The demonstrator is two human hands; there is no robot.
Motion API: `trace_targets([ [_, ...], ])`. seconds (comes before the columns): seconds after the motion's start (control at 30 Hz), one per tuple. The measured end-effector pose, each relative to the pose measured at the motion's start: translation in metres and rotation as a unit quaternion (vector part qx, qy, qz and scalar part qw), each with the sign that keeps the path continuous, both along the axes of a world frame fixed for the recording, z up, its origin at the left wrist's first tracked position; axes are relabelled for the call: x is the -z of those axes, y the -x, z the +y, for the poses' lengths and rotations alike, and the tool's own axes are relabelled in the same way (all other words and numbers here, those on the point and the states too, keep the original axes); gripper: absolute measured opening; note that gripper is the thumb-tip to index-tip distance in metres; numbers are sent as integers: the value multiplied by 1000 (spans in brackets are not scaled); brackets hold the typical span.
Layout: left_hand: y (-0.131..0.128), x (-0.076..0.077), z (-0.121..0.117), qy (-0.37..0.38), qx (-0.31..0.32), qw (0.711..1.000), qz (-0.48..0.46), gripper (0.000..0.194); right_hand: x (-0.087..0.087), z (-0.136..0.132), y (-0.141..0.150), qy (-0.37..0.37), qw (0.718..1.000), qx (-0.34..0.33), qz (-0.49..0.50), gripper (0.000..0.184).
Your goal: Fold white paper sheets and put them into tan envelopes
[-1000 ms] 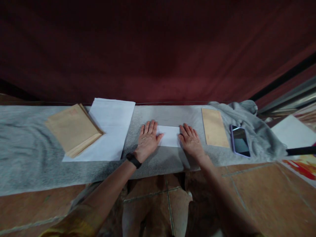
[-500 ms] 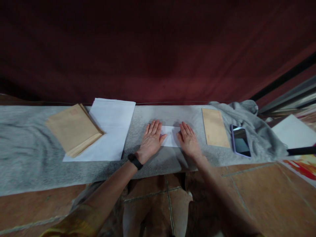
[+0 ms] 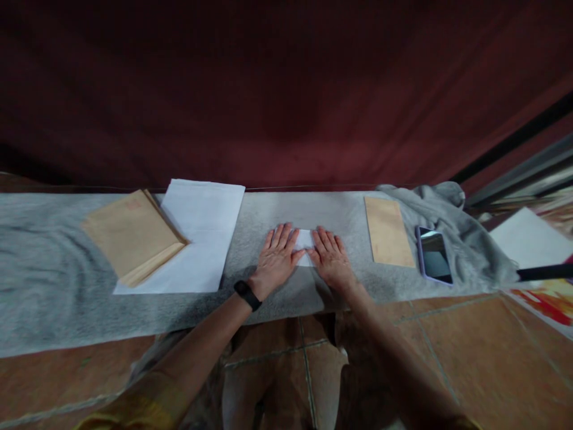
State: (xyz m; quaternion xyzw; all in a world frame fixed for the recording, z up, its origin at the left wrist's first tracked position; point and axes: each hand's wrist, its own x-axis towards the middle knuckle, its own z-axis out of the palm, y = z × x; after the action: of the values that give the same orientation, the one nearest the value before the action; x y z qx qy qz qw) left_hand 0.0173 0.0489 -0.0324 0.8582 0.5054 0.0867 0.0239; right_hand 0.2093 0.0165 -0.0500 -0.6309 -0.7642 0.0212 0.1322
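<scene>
A small folded sheet of white paper lies flat on the grey cloth in front of me. My left hand rests palm down on its left part, fingers stretched out, a black band around the wrist. My right hand lies flat over the right part, fingers extended. Both thumbs reach inward and almost meet near the paper's lower middle. Only the strip between the hands shows; the paper's ends are covered.
On the left, a stack of brown envelopes sits partly on white paper sheets. To the right lie a single brown envelope and a phone in a purple case. Bunched grey cloth and a dark red curtain lie beyond.
My right hand has slid left across the paper towards my left hand, so less of the paper shows. My left hand stays in nearly the same place.
</scene>
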Motion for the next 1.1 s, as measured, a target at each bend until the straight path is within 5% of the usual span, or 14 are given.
trace_targets([
  [0.83, 13, -5, 13, -1, -80, 997, 5, 66, -5, 6, -35, 13, 997, 74, -8, 52],
  [1.1, -6, -12, 4, 3, 26, 998, -49, 57, -15, 12, -3, 6, 998, 19, 56, 60],
])
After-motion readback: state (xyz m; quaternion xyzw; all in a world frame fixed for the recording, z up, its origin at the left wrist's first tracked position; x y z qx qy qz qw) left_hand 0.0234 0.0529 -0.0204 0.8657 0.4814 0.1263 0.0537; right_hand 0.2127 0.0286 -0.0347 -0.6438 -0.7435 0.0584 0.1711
